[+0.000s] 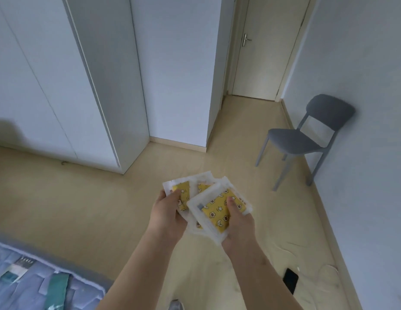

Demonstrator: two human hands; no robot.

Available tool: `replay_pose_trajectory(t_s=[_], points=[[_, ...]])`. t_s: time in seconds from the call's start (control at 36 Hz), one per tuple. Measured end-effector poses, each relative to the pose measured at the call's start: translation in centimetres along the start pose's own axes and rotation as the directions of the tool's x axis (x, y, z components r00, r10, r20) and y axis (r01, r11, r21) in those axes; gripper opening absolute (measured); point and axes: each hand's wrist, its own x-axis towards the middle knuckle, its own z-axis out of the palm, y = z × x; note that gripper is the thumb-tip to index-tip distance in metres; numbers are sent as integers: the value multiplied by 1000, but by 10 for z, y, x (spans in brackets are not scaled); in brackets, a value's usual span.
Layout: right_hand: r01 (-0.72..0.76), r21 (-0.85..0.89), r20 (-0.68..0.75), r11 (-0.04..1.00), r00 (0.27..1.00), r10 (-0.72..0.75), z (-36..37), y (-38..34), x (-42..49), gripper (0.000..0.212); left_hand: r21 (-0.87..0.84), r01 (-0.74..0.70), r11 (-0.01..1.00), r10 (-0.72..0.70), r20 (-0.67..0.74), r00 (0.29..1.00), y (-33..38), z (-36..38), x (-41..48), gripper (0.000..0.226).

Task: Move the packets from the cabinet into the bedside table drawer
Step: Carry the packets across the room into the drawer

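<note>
Both hands, left hand (167,211) and right hand (238,222), hold fanned packets (214,212).

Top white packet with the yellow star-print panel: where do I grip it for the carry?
Pinch the top white packet with the yellow star-print panel at its near right edge, from the right, thumb on the panel, as the right hand does. It lies flat, face up, skewed over the other packets in the left hand, so an edge pinch probably suits.
</note>
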Motion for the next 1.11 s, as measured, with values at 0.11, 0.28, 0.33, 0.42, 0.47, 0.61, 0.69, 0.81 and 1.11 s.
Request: replay_pose_trajectory(t_s=[0.11, 0.28, 0.33, 0.42, 0.47, 0.61, 0.69, 0.81, 1.11], points=[[-20, 77, -42, 997, 999, 23, 54, -21, 56, 5, -172, 17, 985, -11, 35, 999, 37, 14, 73, 32], [-66, 146, 4, 987, 998, 66, 147, -40, 125, 7, -134, -40, 990, 39, -13, 999, 90, 22, 160, 28], [-63, 117, 44, 991, 997, 58, 175, -40, 146, 13, -56, -30, 998, 29, -14, 999, 104, 13, 186, 21], [-48, 10, 102, 999, 994, 47, 221, -38, 178, 22, 21, 46, 999, -47, 25, 999, 133, -4, 223, 35], [-42, -86, 189, 995, 980, 57, 251, -35, 199, 26, -11, 47, 999, -47, 21, 999, 157, -17, 246, 43], [15, -320, 373, 947, 921, 111, 325, -27, 254, 24, 129, -46, 991, 42, 34, 999, 212, -36, 313, 47], [63, -383, 422, 922, 899, 114, 373, -23, 286, 23, 170, -98, 981, 126, -166, 978, 242, -42, 353, 32], [73, -467, 505, 881, 840, 198, 445, -12, 317, 17, 189, -138, 972, 197, -340, 920, 287, -67, 389, 26], [89, -719, 587, 689, 608, 534, 635, 111, 317, 9, -38, -395, 918, 287, -625, 726, 399, -204, 393, 27]])
